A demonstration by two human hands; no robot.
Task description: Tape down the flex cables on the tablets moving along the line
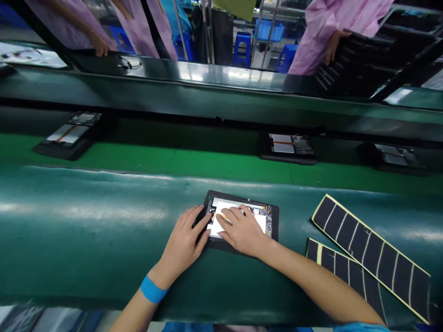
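Observation:
An opened tablet (pixel 275 221) lies on the green work surface in front of me, its white battery and circuit board showing. My left hand (pixel 187 233) holds the tablet's left edge, fingers along the side and thumb near the lower corner; a blue band circles that wrist. Across the white battery (pixel 259 223) lies my right hand (pixel 242 228), its fingers spread and pressed flat on it. What lies under the right fingers is hidden. To the right are two sheets of black adhesive strips with yellow backing, an upper sheet (pixel 374 253) overlapping a lower sheet (pixel 342 267).
Behind the work surface runs a green conveyor belt (pixel 145 159). On it sit more opened tablets: one at left (pixel 71 133), one right of centre (pixel 287 147) and one at far right (pixel 398 157). Across the line stand people in pink gowns; one holds a black stack (pixel 353 60).

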